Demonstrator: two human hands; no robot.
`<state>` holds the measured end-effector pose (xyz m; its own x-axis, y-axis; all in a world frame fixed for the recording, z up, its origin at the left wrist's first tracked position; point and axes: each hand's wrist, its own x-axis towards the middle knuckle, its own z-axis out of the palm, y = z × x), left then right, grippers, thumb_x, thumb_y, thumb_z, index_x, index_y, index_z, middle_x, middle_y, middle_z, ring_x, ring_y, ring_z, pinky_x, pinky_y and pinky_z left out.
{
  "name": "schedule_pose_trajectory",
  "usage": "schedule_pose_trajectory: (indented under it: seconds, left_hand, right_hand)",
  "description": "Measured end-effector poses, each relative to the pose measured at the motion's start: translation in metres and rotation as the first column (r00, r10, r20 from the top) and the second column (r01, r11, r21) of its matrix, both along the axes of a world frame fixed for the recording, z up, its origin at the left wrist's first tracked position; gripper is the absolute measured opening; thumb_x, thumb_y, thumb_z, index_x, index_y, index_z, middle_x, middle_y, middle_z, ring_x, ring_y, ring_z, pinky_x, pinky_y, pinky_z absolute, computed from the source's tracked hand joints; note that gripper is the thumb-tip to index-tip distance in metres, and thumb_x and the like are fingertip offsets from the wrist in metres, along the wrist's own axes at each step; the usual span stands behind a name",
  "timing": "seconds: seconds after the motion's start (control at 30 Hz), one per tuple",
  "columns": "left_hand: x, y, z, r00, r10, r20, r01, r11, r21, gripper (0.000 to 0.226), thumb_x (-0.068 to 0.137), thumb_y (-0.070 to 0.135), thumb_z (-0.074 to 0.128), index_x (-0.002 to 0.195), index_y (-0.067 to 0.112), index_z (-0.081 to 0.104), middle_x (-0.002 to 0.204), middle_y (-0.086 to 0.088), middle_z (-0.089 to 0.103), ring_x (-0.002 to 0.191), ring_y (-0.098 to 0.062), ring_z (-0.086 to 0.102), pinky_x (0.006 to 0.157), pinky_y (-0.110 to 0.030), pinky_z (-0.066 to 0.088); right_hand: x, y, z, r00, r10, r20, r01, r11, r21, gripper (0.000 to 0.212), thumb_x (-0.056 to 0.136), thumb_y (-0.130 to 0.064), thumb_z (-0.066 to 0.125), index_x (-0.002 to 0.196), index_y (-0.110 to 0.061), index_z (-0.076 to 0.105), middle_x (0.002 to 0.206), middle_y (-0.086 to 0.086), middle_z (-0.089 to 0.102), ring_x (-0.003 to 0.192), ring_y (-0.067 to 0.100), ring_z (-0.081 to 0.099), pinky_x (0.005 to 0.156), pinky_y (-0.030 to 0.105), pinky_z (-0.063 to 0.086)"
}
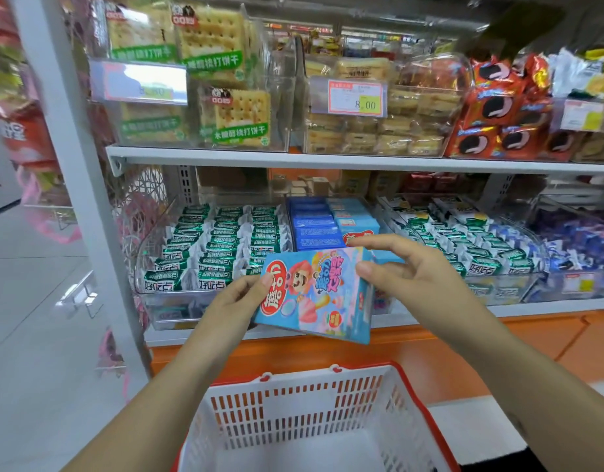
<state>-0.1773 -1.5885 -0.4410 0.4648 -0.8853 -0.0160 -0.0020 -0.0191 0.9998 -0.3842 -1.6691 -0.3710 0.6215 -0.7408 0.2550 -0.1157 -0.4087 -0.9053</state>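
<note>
Pick looks done: blue snack box (314, 294) held in the air before the lower shelf's front edge (549, 306). Left grip (235, 301) pinches its left end, right grip (406, 270) pinches its top-right corner. Likely next: lower it into the basket (327, 373) and let go.

Cut off by the bottom edge: basket (293, 403) (near rim unseen). Blurred past reading: price tag (138, 82) at the left end of the upper shelf (327, 160). Hidden under right hand (419, 277): part of box (314, 294) edge.
</note>
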Motion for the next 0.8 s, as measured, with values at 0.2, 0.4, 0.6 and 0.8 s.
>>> schedule_pose_trajectory:
  seconds: [0.2,0.4,0.6,0.8]
  left_hand:
    - [-0.001,0.000,0.000,0.997,0.008,-0.071,0.000,0.994,0.108,0.032,0.091,0.042,0.057,0.083,0.018,0.076,0.085,0.000,0.076,0.085,-0.019,0.069,0.090,-0.038,0.050]
    - [-0.002,-0.003,0.002,0.966,0.052,-0.252,-0.028,0.994,0.101,0.021,0.088,0.029,0.063,0.079,0.013,0.072,0.069,-0.001,0.072,0.075,-0.020,0.059,0.075,-0.034,0.050]
    - [-0.002,0.004,0.008,0.993,-0.078,-0.090,0.071,0.994,-0.082,0.034,0.076,0.034,0.062,0.110,0.031,0.062,0.093,0.004,0.075,0.082,-0.006,0.069,0.072,-0.021,0.050]
    - [-0.006,0.007,0.011,0.992,-0.108,-0.063,0.101,0.989,-0.105,0.039,0.080,0.032,0.063,0.116,0.043,0.055,0.101,0.003,0.074,0.099,-0.016,0.068,0.088,-0.035,0.054]
  right_hand:
    - [0.007,-0.007,-0.002,0.979,-0.152,0.133,0.149,0.988,0.031,0.012,0.092,-0.017,0.057,0.099,-0.025,0.064,0.096,-0.008,0.064,0.070,-0.011,0.063,0.049,0.011,0.047]
    - [0.003,-0.018,-0.009,0.975,-0.209,0.072,0.208,0.978,0.011,0.019,0.095,-0.022,0.054,0.110,-0.027,0.065,0.102,-0.004,0.065,0.061,-0.004,0.061,0.043,0.008,0.037]
    - [-0.004,-0.021,-0.021,0.973,-0.168,0.160,0.137,0.973,0.186,0.032,0.095,-0.012,0.053,0.112,-0.038,0.058,0.117,-0.014,0.060,0.084,0.002,0.068,0.061,0.022,0.057]
    - [-0.007,-0.022,-0.034,0.954,-0.248,0.170,0.236,0.968,0.088,0.016,0.091,-0.017,0.059,0.103,-0.027,0.061,0.116,-0.016,0.060,0.081,-0.004,0.067,0.057,0.014,0.051]
